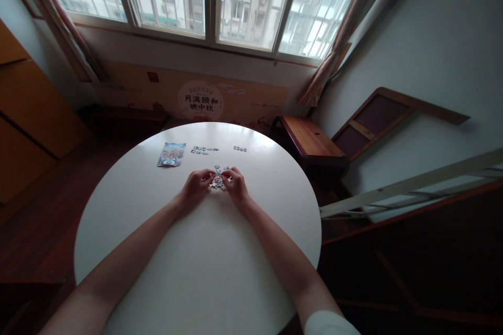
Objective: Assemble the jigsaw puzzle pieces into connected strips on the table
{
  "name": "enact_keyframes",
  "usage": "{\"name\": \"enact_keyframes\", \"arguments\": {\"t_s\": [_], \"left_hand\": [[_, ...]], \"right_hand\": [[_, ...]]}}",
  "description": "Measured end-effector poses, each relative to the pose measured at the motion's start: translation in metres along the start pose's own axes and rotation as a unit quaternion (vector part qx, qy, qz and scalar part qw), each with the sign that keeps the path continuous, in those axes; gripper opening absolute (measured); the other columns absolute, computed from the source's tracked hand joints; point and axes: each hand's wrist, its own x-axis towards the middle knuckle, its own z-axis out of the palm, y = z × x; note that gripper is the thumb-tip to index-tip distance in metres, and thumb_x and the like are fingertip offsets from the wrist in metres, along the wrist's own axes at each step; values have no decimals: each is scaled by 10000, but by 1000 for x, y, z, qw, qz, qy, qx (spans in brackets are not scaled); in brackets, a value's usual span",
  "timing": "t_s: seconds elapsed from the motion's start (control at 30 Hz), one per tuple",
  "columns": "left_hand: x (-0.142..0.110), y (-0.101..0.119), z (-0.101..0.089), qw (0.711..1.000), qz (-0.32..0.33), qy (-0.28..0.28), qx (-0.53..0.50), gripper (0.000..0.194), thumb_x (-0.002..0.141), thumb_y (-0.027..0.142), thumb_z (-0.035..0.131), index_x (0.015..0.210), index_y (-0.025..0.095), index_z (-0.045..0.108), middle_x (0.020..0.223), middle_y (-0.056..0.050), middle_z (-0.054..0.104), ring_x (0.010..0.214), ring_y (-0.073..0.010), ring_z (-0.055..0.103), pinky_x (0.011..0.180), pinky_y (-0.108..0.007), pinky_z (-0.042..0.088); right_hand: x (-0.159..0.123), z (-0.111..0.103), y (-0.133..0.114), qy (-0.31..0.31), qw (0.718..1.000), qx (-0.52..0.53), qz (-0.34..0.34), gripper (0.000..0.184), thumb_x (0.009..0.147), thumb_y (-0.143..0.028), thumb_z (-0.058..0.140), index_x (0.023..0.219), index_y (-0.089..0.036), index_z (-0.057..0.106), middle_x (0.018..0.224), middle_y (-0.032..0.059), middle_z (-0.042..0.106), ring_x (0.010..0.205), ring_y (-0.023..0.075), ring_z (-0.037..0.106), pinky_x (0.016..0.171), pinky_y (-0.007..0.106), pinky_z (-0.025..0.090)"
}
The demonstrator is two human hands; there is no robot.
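A small heap of jigsaw puzzle pieces, white, blue and reddish, lies on the round white table. My left hand is at the heap's left side, thumb and fingers closed in a pinch. From the right, my right hand pinches in the same way, its fingertips close to the left ones. Between the fingertips shows a small bluish puzzle piece; its outline is too small to make out. Just beyond the hands lie a few loose pieces.
Farther back, rows of puzzle pieces lie left of centre, with another small group to the right. A blue printed packet lies flat at the back left. Beyond the table stand a wooden bench and a barred window.
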Motion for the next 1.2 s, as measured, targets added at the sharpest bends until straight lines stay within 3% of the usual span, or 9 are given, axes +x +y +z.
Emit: {"name": "enact_keyframes", "arguments": {"t_s": [1.2], "left_hand": [[-1,-4,1,1000,-3,-6,6,254,831,367,563,916,170,700,714,-12,688,615,-122,593,618,-216,450]], "right_hand": [[1,-1,-1,0,1000,-1,-2,92,827,-206,579,820,-195,671,810,20,572,754,137,569,716,252,466]]}}
